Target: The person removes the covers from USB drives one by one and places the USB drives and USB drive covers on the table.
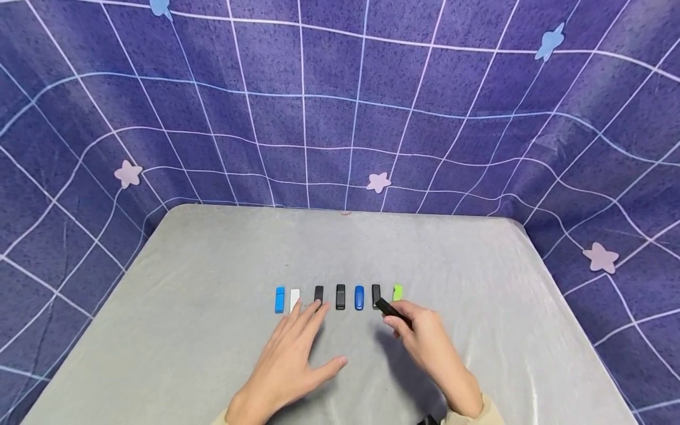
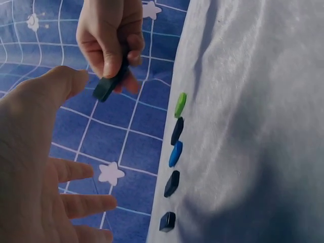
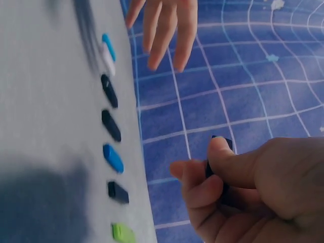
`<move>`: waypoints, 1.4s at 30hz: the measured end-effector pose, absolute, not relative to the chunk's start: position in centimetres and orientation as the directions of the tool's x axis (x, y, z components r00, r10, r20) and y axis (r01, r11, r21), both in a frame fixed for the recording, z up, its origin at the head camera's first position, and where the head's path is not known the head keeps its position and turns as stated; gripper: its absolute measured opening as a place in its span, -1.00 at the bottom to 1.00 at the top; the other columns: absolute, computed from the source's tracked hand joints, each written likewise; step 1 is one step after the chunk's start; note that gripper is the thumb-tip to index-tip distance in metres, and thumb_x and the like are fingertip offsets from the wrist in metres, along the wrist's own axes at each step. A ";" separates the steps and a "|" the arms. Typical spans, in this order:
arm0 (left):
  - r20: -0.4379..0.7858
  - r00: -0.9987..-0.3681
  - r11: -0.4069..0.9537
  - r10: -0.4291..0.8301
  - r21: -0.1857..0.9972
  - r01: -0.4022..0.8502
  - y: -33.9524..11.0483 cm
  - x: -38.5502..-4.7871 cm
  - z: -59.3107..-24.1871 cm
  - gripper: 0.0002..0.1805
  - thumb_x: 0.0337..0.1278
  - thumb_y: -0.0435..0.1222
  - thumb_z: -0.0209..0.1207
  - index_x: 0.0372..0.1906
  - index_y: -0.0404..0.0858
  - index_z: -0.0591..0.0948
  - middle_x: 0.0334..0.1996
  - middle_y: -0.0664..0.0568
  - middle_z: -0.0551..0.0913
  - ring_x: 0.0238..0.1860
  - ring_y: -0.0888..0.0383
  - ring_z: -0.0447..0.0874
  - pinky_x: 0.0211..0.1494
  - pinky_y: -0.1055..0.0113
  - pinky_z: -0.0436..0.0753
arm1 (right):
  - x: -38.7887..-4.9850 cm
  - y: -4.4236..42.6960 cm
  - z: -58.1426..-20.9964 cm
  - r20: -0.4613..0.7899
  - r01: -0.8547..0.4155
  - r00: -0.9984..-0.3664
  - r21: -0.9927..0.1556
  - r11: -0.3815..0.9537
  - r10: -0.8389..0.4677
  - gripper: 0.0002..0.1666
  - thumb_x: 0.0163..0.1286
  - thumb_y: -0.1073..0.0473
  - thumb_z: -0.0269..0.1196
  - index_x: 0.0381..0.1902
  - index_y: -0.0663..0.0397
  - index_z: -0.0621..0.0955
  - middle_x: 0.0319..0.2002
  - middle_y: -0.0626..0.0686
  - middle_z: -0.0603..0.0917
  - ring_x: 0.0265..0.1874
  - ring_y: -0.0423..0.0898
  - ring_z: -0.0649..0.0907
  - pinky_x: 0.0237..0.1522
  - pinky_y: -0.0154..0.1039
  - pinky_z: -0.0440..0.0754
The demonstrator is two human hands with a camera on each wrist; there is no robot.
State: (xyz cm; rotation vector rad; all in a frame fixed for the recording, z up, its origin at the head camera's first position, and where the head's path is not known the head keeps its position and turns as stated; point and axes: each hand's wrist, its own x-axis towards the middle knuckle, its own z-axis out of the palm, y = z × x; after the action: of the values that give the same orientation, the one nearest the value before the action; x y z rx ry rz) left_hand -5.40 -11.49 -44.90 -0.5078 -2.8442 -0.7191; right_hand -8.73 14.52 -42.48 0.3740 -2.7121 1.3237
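Note:
My right hand [image 1: 427, 339] pinches a black USB stick [image 1: 392, 310] between thumb and fingers, raised above the table. My left hand [image 1: 292, 357] hovers palm down with fingers spread and holds nothing. Beyond the hands lies a row of USB sticks. From the left come a light blue one [image 1: 280, 300], a white one [image 1: 294, 297], a black one [image 1: 319, 292], another black one [image 1: 340, 297], a dark blue one [image 1: 359, 298], a third black one [image 1: 376, 291] and a bright green one [image 1: 398, 291]. Left fingertips partly cover the white stick and its black neighbour in the head view.
A grey cloth covers the table [image 1: 212, 254]. Purple-blue curtains [image 1: 329, 118] with a grid and star pattern stand behind it and at both sides. A small dark object [image 1: 428, 420] shows by the right sleeve.

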 end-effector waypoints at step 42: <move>0.313 -0.743 0.588 0.591 0.463 0.663 -9.6 -5.2 -44.0 -0.58 0.56 0.01 0.06 -0.55 0.08 0.40 -0.62 0.42 0.21 -0.55 0.50 0.22 -0.41 0.64 0.25 | -5.6 12.5 -41.4 0.251 -0.606 -0.710 -0.693 0.389 -0.658 -0.72 0.30 -0.02 0.39 -0.16 0.01 0.80 -0.27 -0.17 0.83 -0.26 -0.51 0.66 -0.20 -0.60 0.61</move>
State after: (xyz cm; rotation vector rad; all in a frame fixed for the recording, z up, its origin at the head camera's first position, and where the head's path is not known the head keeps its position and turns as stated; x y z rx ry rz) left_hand -5.18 -9.60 -43.98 -1.0657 -2.6868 -0.8625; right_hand -5.62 12.45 -41.44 1.2174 -2.6716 1.2883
